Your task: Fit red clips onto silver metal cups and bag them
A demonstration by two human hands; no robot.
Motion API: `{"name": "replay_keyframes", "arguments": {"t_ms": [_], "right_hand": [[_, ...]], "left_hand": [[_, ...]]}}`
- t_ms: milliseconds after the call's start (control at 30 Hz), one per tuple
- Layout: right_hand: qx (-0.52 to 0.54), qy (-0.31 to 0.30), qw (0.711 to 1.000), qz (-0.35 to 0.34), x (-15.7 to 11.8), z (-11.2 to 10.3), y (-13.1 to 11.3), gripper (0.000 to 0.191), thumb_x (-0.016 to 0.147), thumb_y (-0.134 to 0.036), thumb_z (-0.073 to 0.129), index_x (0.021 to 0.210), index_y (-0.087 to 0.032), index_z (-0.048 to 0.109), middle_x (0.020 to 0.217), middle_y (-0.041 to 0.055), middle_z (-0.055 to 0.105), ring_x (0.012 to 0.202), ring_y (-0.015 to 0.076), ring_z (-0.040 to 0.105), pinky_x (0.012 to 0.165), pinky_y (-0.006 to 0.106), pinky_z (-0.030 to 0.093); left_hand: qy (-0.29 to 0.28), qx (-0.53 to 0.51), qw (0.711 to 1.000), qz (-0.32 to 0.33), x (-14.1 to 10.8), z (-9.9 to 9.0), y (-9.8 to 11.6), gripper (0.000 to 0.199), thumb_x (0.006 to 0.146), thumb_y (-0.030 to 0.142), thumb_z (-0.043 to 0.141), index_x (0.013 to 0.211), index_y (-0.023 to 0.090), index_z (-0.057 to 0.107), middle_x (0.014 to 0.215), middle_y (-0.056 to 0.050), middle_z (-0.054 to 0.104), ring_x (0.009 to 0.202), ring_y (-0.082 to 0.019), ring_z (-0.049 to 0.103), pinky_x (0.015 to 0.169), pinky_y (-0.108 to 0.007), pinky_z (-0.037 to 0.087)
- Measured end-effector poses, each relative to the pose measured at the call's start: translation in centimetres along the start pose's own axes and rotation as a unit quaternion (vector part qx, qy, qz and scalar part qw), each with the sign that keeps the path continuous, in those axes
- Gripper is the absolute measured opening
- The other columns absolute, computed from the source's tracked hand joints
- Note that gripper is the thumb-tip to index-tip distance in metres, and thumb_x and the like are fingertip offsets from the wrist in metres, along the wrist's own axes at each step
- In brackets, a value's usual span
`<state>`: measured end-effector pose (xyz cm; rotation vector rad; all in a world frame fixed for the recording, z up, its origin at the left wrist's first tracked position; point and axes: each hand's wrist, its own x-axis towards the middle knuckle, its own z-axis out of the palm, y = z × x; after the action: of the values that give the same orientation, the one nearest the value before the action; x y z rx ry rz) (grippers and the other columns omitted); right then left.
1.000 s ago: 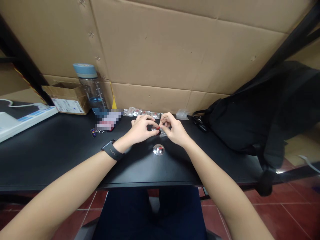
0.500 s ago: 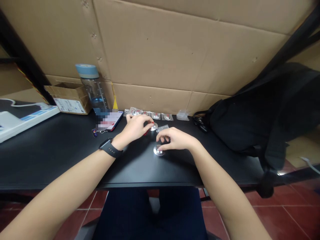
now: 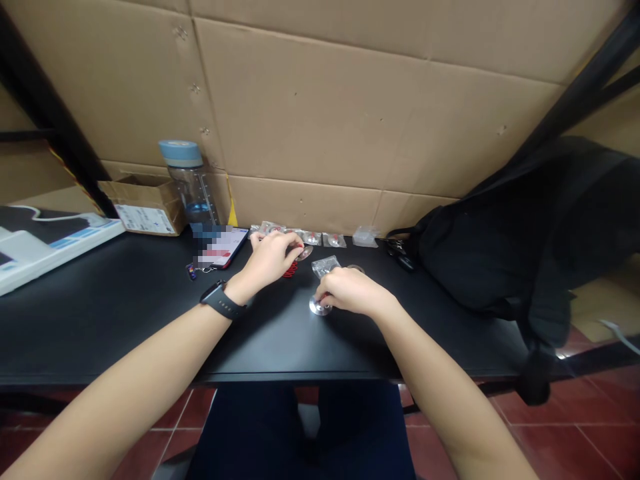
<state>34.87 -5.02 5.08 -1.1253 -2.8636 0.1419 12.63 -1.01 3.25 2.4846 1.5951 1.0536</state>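
Note:
A round metal disc (image 3: pixel 305 253) is pinched between the thumb and fingers of my left hand (image 3: pixel 273 259), above the black table. Closer to me, my right hand (image 3: pixel 350 291) has its fingertips closed on the middle of a second shiny metal disc (image 3: pixel 319 307), which rests on the table. Just behind the right hand lies a clear plastic bag (image 3: pixel 325 265). A red coiled item (image 3: pixel 291 269) sits under the left hand. Part of another round piece (image 3: pixel 357 268) shows behind the right hand.
Several small bagged parts (image 3: pixel 333 240) line the back of the black table (image 3: pixel 260 347). A phone (image 3: pixel 227 248), bottle (image 3: pixel 193 187), cardboard box (image 3: pixel 150 207) and power strip (image 3: pixel 65 247) are on the left; a black bag (image 3: pixel 490 247) is on the right.
My right thumb and fingers have come together on the near disc. The disc at my left hand is now tilted and raised. The view has shifted slightly.

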Motion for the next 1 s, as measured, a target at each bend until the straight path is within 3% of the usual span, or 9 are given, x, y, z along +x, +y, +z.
{"name": "replay_keyframes", "arguments": {"t_ms": [200,333,467,567,667,833,1000], "right_hand": [[-0.022,0.039,0.999,0.013,0.1,0.3,0.1,0.015,0.086,-0.011,0.067,0.079,-0.022,0.074,0.085,0.0053,0.074,0.077,0.0201,0.067,0.062,0.027,0.037],[0.077,0.153,0.985,0.015,0.4,0.3,1.5,0.013,0.096,-0.017,0.058,0.087,-0.021,0.067,0.096,0.0045,0.071,0.087,0.0180,0.064,0.074,0.027,0.042],[0.178,0.283,0.942,0.023,0.9,0.3,2.8,0.013,0.099,-0.020,0.054,0.090,-0.020,0.064,0.093,0.0046,0.067,0.085,0.0173,0.061,0.080,0.029,0.046],[0.228,0.335,0.914,0.011,1.2,0.4,3.0,0.013,0.099,-0.024,0.055,0.090,-0.020,0.064,0.098,0.0067,0.065,0.092,0.0186,0.062,0.083,0.031,0.050],[0.310,0.338,0.889,0.008,1.5,1.0,2.7,0.015,0.098,-0.033,0.057,0.093,-0.020,0.064,0.112,0.0096,0.063,0.096,0.0193,0.065,0.080,0.032,0.056],[0.498,0.286,0.818,0.035,2.2,2.1,2.5,0.029,0.093,-0.049,0.064,0.096,-0.020,0.059,0.116,0.0089,0.066,0.077,0.0163,0.072,0.066,0.030,0.061],[0.578,0.254,0.775,0.027,2.2,2.1,2.6,0.036,0.086,-0.046,0.074,0.110,-0.024,0.060,0.118,0.0068,0.065,0.078,0.0156,0.074,0.068,0.029,0.063]], "left_hand": [[-0.001,-0.041,0.999,-0.022,0.1,-0.4,0.4,0.016,0.093,0.035,0.059,0.093,0.026,0.072,0.100,-0.003,0.078,0.102,-0.029,0.067,0.099,-0.049,0.030],[-0.018,-0.143,0.989,-0.040,0.3,0.1,0.0,0.018,0.092,0.039,0.061,0.094,0.025,0.071,0.099,-0.003,0.078,0.096,-0.025,0.070,0.095,-0.044,0.042],[-0.024,-0.276,0.960,-0.047,0.6,0.9,-0.2,0.025,0.088,0.046,0.066,0.093,0.021,0.070,0.102,-0.006,0.077,0.098,-0.025,0.072,0.092,-0.038,0.051],[-0.030,-0.331,0.942,-0.047,0.5,1.1,0.3,0.028,0.088,0.047,0.068,0.092,0.019,0.069,0.099,-0.007,0.076,0.096,-0.024,0.073,0.093,-0.038,0.053],[-0.031,-0.351,0.935,-0.045,0.3,1.0,1.0,0.029,0.087,0.048,0.069,0.092,0.019,0.068,0.098,-0.007,0.076,0.094,-0.025,0.073,0.093,-0.039,0.055],[-0.018,-0.327,0.944,-0.047,0.1,0.8,1.3,0.030,0.086,0.048,0.070,0.091,0.019,0.069,0.097,-0.008,0.077,0.094,-0.026,0.074,0.093,-0.040,0.055],[-0.015,-0.278,0.960,-0.040,0.1,0.8,1.1,0.025,0.087,0.045,0.069,0.091,0.021,0.071,0.099,-0.006,0.077,0.095,-0.025,0.073,0.093,-0.040,0.054]]}}
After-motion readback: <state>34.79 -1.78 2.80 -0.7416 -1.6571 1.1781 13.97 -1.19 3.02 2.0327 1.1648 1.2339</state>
